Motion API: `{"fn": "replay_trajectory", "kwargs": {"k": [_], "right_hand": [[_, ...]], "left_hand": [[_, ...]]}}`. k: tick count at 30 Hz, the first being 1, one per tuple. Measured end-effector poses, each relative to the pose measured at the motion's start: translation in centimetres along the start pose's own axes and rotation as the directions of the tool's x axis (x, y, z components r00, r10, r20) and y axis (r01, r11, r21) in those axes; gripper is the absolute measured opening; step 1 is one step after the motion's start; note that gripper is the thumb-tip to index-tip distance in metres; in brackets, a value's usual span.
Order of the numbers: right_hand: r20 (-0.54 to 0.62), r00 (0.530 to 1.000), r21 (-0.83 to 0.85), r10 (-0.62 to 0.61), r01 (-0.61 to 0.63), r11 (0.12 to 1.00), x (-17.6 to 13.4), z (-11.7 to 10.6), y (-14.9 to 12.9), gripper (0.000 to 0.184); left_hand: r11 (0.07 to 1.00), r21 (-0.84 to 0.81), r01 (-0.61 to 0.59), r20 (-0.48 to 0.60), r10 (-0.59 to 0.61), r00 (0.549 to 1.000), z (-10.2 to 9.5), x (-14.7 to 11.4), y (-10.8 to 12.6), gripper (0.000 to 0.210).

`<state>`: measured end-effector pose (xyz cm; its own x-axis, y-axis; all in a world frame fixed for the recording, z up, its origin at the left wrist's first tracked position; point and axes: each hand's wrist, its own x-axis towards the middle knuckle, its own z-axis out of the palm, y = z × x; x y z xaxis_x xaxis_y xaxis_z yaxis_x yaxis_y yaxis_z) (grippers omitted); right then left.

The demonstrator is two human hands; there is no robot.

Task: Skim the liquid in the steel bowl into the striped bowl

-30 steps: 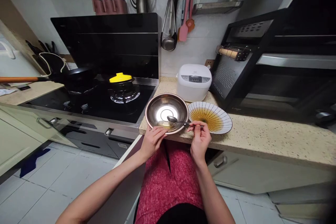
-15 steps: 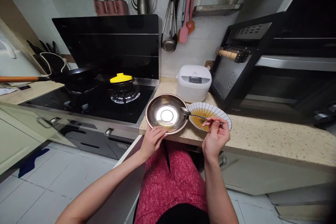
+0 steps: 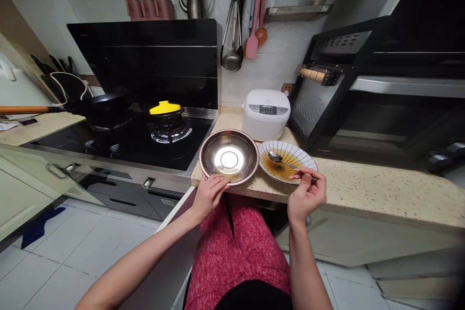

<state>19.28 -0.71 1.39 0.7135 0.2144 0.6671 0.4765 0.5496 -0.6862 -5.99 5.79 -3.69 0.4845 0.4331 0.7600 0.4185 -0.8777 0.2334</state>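
A shiny steel bowl (image 3: 247,155) stands at the counter's front edge, with a little clear liquid at its bottom. My left hand (image 3: 209,196) grips the near rim of this bowl, thumb and fingers closed on it. To its right is a white plate with dark radiating stripes (image 3: 267,149), holding a yellow-brown liquid. My right hand (image 3: 308,193) pinches the handle of a metal spoon (image 3: 276,157), whose bowl is over the plate. Whether the spoon touches the liquid I cannot tell.
Behind the plate stands a white rice cooker (image 3: 267,118). A black oven (image 3: 399,126) is at the right. On the gas hob (image 3: 145,152) at the left sit a small pot with a yellow lid (image 3: 165,108) and a dark pan (image 3: 105,106), its wooden handle jutting left.
My right hand has moved right, carrying the spoon from the steel bowl's rim to over the striped plate. My left hand stays on the bowl.
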Motion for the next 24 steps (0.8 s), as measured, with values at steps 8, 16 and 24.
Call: {"fn": "replay_trajectory", "kwargs": {"k": [8,16,24], "right_hand": [[0.238,0.903,-0.199,-0.358,0.406,0.892,-0.4,-1.3,1.5,0.017],[0.504,0.773,-0.130,-0.387,0.510,0.850,0.0,-2.3,2.6,0.020],[0.166,0.955,-0.052,-0.247,0.258,0.965,-1.4,-0.8,-0.2,0.022]], "left_hand": [[1.000,0.012,0.003,0.013,-0.003,1.000,0.1,-0.1,-0.1,0.027],[1.000,0.010,0.009,0.021,-0.009,1.000,0.1,-0.1,-0.2,0.028],[1.000,-0.009,0.021,0.023,-0.021,1.000,0.1,-0.2,-0.2,0.027]]}}
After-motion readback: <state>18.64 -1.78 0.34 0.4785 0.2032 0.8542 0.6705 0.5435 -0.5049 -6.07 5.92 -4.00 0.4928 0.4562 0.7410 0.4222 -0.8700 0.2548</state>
